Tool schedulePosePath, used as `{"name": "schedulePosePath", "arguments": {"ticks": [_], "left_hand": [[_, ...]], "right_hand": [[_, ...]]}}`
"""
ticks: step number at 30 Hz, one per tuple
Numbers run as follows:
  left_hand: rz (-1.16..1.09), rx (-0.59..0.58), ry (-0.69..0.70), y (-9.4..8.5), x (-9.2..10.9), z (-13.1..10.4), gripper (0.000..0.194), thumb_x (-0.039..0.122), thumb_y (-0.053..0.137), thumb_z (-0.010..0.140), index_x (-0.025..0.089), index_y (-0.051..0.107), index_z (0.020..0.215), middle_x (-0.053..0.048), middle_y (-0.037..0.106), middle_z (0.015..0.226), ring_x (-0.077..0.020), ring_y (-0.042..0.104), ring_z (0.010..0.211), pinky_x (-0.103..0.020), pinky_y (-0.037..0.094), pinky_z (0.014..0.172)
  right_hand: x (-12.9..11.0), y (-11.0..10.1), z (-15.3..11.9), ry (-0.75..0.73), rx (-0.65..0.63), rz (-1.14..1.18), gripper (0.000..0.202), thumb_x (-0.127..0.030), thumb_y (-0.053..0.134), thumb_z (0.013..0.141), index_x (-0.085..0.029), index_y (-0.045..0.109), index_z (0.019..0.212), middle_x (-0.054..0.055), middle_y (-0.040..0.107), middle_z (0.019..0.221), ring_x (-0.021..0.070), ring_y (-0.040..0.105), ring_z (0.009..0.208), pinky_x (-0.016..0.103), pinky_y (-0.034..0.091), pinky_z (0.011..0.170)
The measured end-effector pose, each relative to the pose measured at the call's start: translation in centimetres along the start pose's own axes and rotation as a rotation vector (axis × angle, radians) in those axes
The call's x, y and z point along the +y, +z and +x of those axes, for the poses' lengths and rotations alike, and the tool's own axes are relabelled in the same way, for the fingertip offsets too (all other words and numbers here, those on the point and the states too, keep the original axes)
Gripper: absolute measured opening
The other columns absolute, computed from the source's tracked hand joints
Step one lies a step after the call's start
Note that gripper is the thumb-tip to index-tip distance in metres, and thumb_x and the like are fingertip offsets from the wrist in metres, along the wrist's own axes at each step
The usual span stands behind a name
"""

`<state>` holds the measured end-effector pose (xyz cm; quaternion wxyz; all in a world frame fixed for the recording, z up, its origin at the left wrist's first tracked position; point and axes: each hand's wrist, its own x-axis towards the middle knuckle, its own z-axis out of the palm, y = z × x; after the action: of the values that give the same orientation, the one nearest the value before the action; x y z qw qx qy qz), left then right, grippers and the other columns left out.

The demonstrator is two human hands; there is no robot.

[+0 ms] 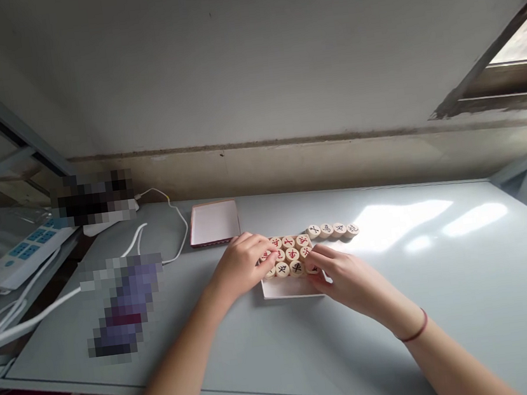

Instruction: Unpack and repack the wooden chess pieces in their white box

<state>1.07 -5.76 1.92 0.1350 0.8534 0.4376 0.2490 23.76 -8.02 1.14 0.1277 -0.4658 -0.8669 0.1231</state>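
In the middle of the desk stands a shallow open box. Rows of round wooden Chinese chess pieces fill most of it, some marked in red and the front row in black. My left hand lies over the box's left side, thumb and forefinger apart and touching the pieces there. At the front right corner, the fingers of my right hand are closed around a black-marked chess piece, partly hidden by them. Behind the box on the right, a short row of black-marked pieces sits on the desk.
A box lid lies inside up behind my left hand. On the left are a blurred purple item, white cables and a power strip. A wall rises along the back edge of the grey desk.
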Motion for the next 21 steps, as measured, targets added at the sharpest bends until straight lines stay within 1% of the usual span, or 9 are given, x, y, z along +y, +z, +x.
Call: {"name": "schedulePosePath", "arguments": {"ticks": [5,7,11,13,14,16,18,20,21], "left_hand": [[-0.017,-0.019,-0.011,0.1,0.1,-0.1,0.013,0.023,0.052,0.089,0.020,0.064,0.087,-0.001,0.068,0.092,-0.0170,0.056,0.085,-0.030,0.043,0.083],[-0.008,-0.034,-0.033,0.0,0.1,0.0,0.015,0.023,0.051,0.090,0.019,0.064,0.085,-0.002,0.067,0.087,-0.0165,0.055,0.082,-0.030,0.042,0.082],[-0.020,-0.119,-0.131,-0.7,0.3,0.0,0.023,0.030,0.049,0.089,0.019,0.061,0.073,0.000,0.061,0.074,-0.0138,0.052,0.072,-0.025,0.039,0.071],[-0.035,-0.196,-0.232,-1.3,0.5,-0.1,0.029,0.036,0.051,0.086,0.018,0.057,0.064,0.002,0.054,0.065,-0.0116,0.048,0.063,-0.023,0.034,0.061],[-0.035,-0.247,-0.297,-1.6,0.6,-0.2,0.033,0.039,0.052,0.084,0.018,0.054,0.058,0.003,0.048,0.058,-0.0104,0.043,0.057,-0.023,0.030,0.056],[-0.036,-0.372,-0.428,-2.2,1.0,-0.4,0.042,0.045,0.051,0.081,0.018,0.046,0.048,0.005,0.033,0.049,-0.0088,0.030,0.048,-0.024,0.021,0.050],[-0.061,-0.514,-0.532,-2.5,1.3,-0.7,0.048,0.050,0.051,0.078,0.019,0.038,0.043,0.006,0.022,0.046,-0.0086,0.020,0.045,-0.027,0.015,0.048],[-0.089,-0.629,-0.586,-2.6,1.6,-0.9,0.050,0.052,0.052,0.074,0.020,0.031,0.042,0.006,0.019,0.045,-0.0087,0.016,0.043,-0.029,0.012,0.046],[-0.090,-0.666,-0.597,-2.5,1.7,-1.0,0.050,0.051,0.053,0.073,0.020,0.029,0.042,0.005,0.019,0.045,-0.0088,0.016,0.042,-0.029,0.012,0.046]], "right_hand": [[0.1,0.2,0.1,-0.005,-0.004,0.009,0.012,-0.011,0.047,0.081,-0.021,0.044,0.073,0.002,0.054,0.080,0.0111,0.046,0.058,0.024,0.037,0.051],[0.2,0.1,0.1,0.000,-0.015,0.030,0.012,-0.011,0.047,0.081,-0.021,0.044,0.073,0.001,0.053,0.081,0.0108,0.046,0.057,0.024,0.037,0.051],[0.5,-0.2,-0.1,0.025,-0.041,0.089,0.010,-0.015,0.050,0.080,-0.022,0.043,0.078,0.000,0.052,0.079,0.0099,0.044,0.055,0.024,0.036,0.051],[0.8,-0.4,-0.2,0.041,-0.044,0.098,0.010,-0.018,0.051,0.080,-0.022,0.042,0.080,-0.001,0.052,0.077,0.0106,0.044,0.055,0.024,0.035,0.051],[0.9,-0.5,-0.3,0.049,-0.048,0.099,0.010,-0.019,0.051,0.080,-0.023,0.041,0.080,-0.001,0.053,0.076,0.0108,0.044,0.055,0.024,0.035,0.051],[1.1,-0.5,-0.3,0.067,-0.070,0.109,0.012,-0.019,0.050,0.080,-0.023,0.038,0.079,-0.002,0.053,0.073,0.0111,0.043,0.054,0.024,0.034,0.050],[1.1,-0.5,-0.3,0.093,-0.107,0.128,0.015,-0.019,0.050,0.079,-0.023,0.036,0.079,-0.003,0.052,0.068,0.0112,0.042,0.052,0.024,0.032,0.049],[1.1,-0.5,-0.3,0.124,-0.148,0.153,0.017,-0.019,0.051,0.077,-0.024,0.034,0.080,-0.004,0.051,0.063,0.0114,0.041,0.050,0.023,0.031,0.047],[1.1,-0.4,-0.3,0.137,-0.167,0.169,0.018,-0.018,0.050,0.077,-0.024,0.034,0.080,-0.005,0.052,0.062,0.0115,0.041,0.050,0.023,0.030,0.047]]}}
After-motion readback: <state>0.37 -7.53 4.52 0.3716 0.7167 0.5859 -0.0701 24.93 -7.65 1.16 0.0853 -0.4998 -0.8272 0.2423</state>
